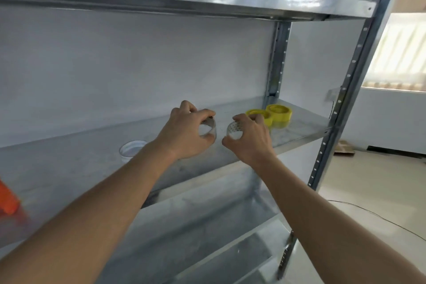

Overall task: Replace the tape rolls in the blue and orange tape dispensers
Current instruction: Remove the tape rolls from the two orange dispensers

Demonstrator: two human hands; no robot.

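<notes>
Both hands up at the metal shelf (299,131): left hand (186,134) grips one clear tape roll (208,129), right hand (250,138) pinches another roll (234,130), yellow rolls (270,114) just behind.

The shelf (299,127) before me is bare galvanised metal, glossy and mottled. In my left hand (184,136) a clear, shiny plastic tape roll (208,129); in my right hand (251,141) another roll (234,130), translucent and glossy. The yellow rolls (279,112) look smooth.
</notes>
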